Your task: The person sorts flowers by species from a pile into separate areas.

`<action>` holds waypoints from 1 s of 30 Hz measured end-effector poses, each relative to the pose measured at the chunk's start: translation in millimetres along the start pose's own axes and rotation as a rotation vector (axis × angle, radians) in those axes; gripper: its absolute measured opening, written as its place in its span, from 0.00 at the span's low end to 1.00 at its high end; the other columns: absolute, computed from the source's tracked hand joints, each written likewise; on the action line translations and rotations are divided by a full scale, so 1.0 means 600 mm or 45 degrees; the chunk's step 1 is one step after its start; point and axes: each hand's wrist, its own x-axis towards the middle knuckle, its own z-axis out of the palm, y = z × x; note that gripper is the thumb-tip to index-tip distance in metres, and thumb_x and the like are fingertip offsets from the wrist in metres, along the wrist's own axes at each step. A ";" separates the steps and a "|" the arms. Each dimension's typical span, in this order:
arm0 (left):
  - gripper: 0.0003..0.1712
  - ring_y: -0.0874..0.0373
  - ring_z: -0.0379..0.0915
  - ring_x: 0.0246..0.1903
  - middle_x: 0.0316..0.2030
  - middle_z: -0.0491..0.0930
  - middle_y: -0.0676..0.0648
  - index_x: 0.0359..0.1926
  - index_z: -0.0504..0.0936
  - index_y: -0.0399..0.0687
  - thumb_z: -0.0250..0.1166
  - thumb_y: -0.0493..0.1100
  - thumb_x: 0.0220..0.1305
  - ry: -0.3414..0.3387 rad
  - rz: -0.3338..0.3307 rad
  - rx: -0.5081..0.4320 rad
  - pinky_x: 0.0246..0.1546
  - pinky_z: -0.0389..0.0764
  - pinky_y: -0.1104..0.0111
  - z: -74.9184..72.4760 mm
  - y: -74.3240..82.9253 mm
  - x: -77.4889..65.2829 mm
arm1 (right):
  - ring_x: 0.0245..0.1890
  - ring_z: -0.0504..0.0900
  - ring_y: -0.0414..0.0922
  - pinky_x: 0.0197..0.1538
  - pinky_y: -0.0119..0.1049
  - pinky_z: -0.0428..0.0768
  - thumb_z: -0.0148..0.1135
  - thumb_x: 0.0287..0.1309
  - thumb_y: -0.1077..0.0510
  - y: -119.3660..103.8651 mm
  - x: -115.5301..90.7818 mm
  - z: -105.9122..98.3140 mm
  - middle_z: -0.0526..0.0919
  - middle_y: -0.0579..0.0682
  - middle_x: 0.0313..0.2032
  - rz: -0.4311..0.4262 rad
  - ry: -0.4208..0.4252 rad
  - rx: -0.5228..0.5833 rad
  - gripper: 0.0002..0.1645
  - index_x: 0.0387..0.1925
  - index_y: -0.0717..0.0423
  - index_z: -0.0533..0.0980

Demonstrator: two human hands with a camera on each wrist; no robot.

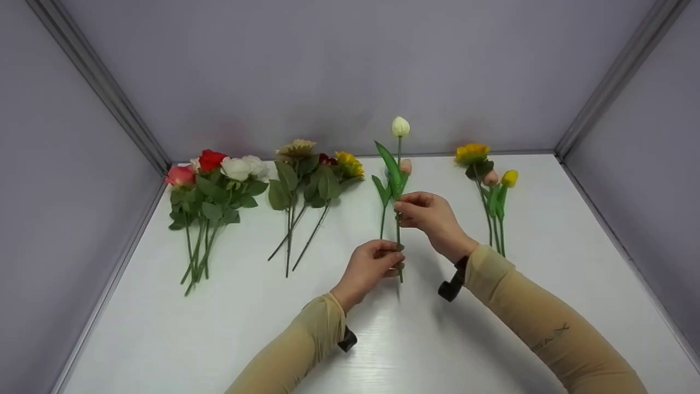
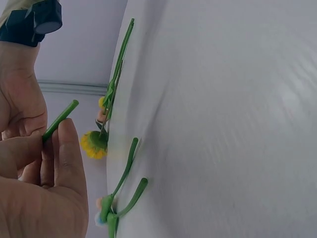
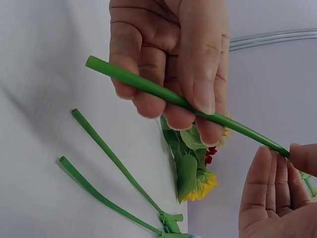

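A white tulip [image 1: 401,127] with green leaves stands upright between my hands. My right hand [image 1: 435,219] pinches its stem just below the leaves. Lower down, my left hand [image 1: 372,268] holds the same stem between thumb and fingers, and the cut end [image 3: 94,63] sticks out past them in the right wrist view. Behind the held flower, a pink tulip [image 1: 406,166] lies on the table, partly covered by leaves. Two loose stems show there in the wrist views, one stem [image 2: 130,158] beside another stem [image 2: 136,194]; a bluish bloom by them is mostly hidden.
On the white table [image 1: 350,339], red, pink and white roses [image 1: 210,161] lie at left. A cream flower [image 1: 296,149], a dark red bloom and a sunflower [image 1: 349,165] lie left of centre. At right are another sunflower [image 1: 472,154], a pink tulip [image 1: 490,177] and a yellow tulip [image 1: 509,178]. Grey walls [image 1: 350,65] surround the table.
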 end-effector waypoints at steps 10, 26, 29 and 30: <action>0.10 0.54 0.83 0.41 0.40 0.85 0.44 0.50 0.84 0.37 0.66 0.36 0.70 0.000 -0.002 0.045 0.42 0.87 0.62 -0.003 -0.004 0.003 | 0.44 0.85 0.51 0.50 0.43 0.85 0.72 0.63 0.58 0.005 0.000 0.000 0.82 0.60 0.47 0.043 0.004 -0.034 0.27 0.57 0.71 0.76; 0.12 0.54 0.83 0.40 0.40 0.84 0.45 0.51 0.83 0.35 0.66 0.38 0.71 0.023 0.012 0.177 0.41 0.86 0.63 -0.008 -0.002 0.006 | 0.43 0.86 0.51 0.51 0.43 0.85 0.71 0.64 0.59 0.011 0.002 -0.004 0.82 0.61 0.47 0.070 0.004 -0.031 0.25 0.57 0.70 0.77; 0.11 0.55 0.83 0.39 0.40 0.84 0.45 0.50 0.84 0.38 0.66 0.38 0.71 0.033 0.016 0.209 0.41 0.86 0.63 -0.010 -0.001 0.007 | 0.42 0.86 0.52 0.51 0.43 0.85 0.71 0.65 0.58 0.012 0.006 -0.006 0.82 0.61 0.48 0.073 0.009 -0.020 0.24 0.56 0.69 0.77; 0.10 0.55 0.83 0.38 0.39 0.84 0.46 0.49 0.84 0.39 0.66 0.38 0.71 0.035 0.017 0.223 0.40 0.86 0.63 -0.010 -0.001 0.007 | 0.42 0.86 0.52 0.50 0.43 0.86 0.71 0.65 0.58 0.013 0.007 -0.006 0.82 0.61 0.48 0.076 0.012 -0.018 0.23 0.56 0.68 0.78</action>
